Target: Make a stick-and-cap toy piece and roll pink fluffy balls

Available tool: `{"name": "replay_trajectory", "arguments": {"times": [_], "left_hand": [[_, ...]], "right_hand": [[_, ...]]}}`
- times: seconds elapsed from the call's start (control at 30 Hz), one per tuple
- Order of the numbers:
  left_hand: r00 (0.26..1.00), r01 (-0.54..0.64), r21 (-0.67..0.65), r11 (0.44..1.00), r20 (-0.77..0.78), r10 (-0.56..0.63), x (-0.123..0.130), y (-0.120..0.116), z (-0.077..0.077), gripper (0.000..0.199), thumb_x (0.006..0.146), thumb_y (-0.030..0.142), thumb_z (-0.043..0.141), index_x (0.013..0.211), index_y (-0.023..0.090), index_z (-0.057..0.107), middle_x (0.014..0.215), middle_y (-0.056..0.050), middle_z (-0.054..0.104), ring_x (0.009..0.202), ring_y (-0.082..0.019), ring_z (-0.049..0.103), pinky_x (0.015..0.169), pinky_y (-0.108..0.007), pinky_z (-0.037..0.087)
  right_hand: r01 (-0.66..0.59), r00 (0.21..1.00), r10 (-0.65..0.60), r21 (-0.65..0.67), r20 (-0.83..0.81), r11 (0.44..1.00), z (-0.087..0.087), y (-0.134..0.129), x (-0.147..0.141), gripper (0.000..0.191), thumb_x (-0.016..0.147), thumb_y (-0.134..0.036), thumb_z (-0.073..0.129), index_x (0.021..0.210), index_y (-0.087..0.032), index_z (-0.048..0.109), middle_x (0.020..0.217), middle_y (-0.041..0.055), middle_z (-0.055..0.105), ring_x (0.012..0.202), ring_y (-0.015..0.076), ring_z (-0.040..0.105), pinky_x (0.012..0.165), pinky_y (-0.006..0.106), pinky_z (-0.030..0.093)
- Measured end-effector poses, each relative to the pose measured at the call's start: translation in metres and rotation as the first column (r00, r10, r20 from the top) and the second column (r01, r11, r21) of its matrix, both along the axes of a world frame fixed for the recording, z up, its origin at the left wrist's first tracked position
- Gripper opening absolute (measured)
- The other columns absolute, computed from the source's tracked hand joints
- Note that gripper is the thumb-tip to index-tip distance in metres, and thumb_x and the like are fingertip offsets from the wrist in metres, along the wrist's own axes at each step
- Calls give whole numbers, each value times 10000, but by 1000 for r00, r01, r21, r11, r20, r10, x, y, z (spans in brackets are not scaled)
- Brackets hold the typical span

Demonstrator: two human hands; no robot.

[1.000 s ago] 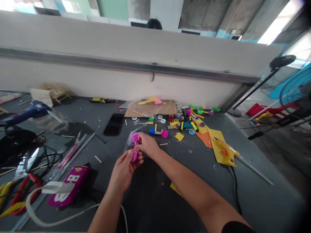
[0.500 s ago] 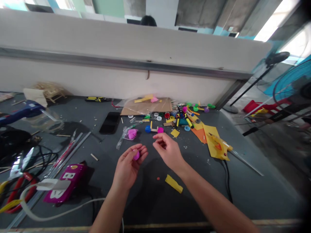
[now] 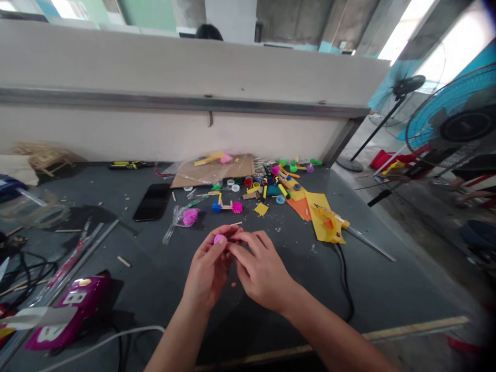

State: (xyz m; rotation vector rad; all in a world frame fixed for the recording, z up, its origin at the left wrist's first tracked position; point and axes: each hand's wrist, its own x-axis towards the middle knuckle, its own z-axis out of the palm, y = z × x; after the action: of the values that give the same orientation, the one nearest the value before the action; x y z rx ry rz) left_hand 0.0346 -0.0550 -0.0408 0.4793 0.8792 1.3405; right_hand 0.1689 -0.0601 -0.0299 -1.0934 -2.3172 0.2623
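Note:
My left hand (image 3: 208, 268) is closed round a small lump of purple clay (image 3: 219, 239), which shows between its thumb and fingers. Touching its fingertips from the right is my right hand (image 3: 260, 266), its thumb and fingers pinched together; what they hold, if anything, is too small to tell. Beyond the hands lie a bag of pink clay (image 3: 190, 217) and a small piece with a blue end and a pink end (image 3: 227, 206). A tiny reddish bit (image 3: 233, 284) rests on the table just below the hands.
A phone (image 3: 152, 202), a cardboard sheet (image 3: 217, 171) and a purple power strip (image 3: 70, 312) lie on the dark table (image 3: 163, 279). At right are a yellow glue gun (image 3: 329, 217) with its black cable and a standing fan (image 3: 461, 124).
My right hand has moved left and down to meet my left hand, and its fingers have closed in. The view has shifted right. The yellow strip near my right forearm no longer shows.

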Motion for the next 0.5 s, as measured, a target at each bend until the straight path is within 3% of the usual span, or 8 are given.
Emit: {"name": "replay_trajectory", "arguments": {"times": [0.13,0.23,0.37,0.5], "left_hand": [[996,-26,51,998,-78,30,6,-2,1,262,767,275,626,1013,186,623,1160,-97,633,1003,-201,613,795,-251,493],[990,-56,84,995,-122,66,9,-5,4,275,774,317,601,1008,175,633,1147,-107,638,1020,-229,604,837,-306,483],[984,-86,123,989,-147,104,11,-8,7,291,801,334,560,1028,171,640,1148,-91,637,1067,-222,575,898,-308,452],[985,-158,78,984,-59,163,4,-3,5,219,782,280,591,947,151,655,1029,-87,680,1013,-212,609,910,-319,456]], "right_hand": [[40,999,-40,11,-34,999,3,-4,1,370,838,-141,427,1199,-147,504,1160,118,507,1026,229,458,894,405,412],[88,989,-96,69,110,994,-3,-7,-7,419,827,-158,446,1244,-129,469,1190,147,496,983,262,462,834,440,432],[62,951,-100,139,292,988,-9,-11,-17,350,820,-147,447,1154,-97,541,1215,178,493,932,282,470,766,454,452],[16,982,-34,99,184,995,2,-12,-11,406,825,-159,450,1225,-111,498,1196,155,513,974,281,473,798,455,455]]}}
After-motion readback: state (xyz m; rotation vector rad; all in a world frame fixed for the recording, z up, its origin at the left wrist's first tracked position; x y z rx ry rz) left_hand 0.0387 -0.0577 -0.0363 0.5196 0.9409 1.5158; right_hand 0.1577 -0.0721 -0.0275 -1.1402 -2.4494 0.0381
